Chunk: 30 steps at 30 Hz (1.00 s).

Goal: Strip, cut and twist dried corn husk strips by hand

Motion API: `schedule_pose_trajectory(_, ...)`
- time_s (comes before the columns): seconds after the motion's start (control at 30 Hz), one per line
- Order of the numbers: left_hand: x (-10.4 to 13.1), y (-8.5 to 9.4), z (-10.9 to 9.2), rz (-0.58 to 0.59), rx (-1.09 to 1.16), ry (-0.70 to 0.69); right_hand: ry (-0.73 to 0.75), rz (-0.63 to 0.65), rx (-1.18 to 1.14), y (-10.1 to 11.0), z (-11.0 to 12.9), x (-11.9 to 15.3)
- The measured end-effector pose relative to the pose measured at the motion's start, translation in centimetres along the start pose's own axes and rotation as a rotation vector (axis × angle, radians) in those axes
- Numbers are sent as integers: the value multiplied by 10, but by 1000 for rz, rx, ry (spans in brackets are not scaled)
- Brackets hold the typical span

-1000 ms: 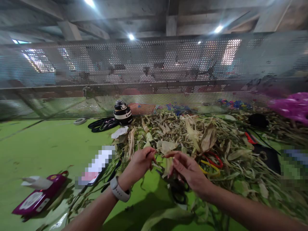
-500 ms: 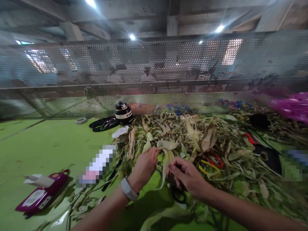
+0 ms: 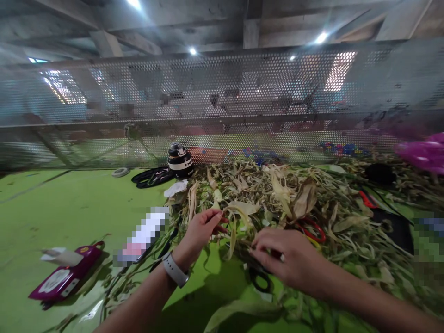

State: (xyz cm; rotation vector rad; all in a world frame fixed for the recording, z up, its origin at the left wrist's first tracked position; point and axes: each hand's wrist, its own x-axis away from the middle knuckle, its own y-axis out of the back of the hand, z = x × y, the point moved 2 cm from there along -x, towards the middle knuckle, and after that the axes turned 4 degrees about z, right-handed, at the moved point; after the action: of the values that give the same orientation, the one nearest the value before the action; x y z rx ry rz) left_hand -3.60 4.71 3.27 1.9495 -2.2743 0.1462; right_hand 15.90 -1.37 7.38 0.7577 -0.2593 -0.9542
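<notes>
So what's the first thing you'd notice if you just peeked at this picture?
A big heap of dry leaves spreads over the bright green table, filling the middle and right. At its near edge the left hand pinches a pale leaf strip, and the right hand rests palm-down on the heap above black scissors. A purple pouch lies far left.

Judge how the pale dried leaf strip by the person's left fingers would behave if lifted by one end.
The leaf strip would probably flop: it already droops in a curve from the left hand. It looks thin and papery, so likely very light. Dry, curled edges like those across the leaf pile suggest it might tear or crack if tugged.
</notes>
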Motion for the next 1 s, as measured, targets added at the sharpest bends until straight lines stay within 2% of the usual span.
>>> schedule_pose_trajectory(0.07, 1, -4, -1, 29, 11, -2, -83, -42, -144, -4, 1, -12)
schedule_pose_trajectory(0.1, 2, -6, -2, 36, 19, -2, -144, 8, -259, -11, -2, -20)
schedule_pose_trajectory(0.13, 4, -7, -2, 36, 27, -2, -223, 15, -347, -18, -8, -27)
schedule_pose_trajectory(0.17, 5, -9, -2, 30, 37, 0, -278, -33, -414, -24, -15, -34)
schedule_pose_trajectory(0.27, 7, -11, 1, 6, 98, 12, -378, -99, -556, -40, -37, -49)
schedule_pose_trajectory(0.37, 8, -15, 7, 17, 171, 31, -386, -139, -685, -48, -48, -55)
schedule_pose_trajectory(0.5, 9, -19, 12, 10, 212, 31, -373, -51, -877, -54, -45, -56)
schedule_pose_trajectory(0.67, 10, -21, 13, -7, 236, 24, -355, 36, -856, -66, -45, -56)
schedule_pose_trajectory(0.87, 8, -20, 20, -54, 263, 42, -231, -47, -784, -66, -48, -57)
schedule_pose_trajectory(1.0, 8, -21, 22, -56, 286, 45, -263, -48, -640, -62, -47, -54)
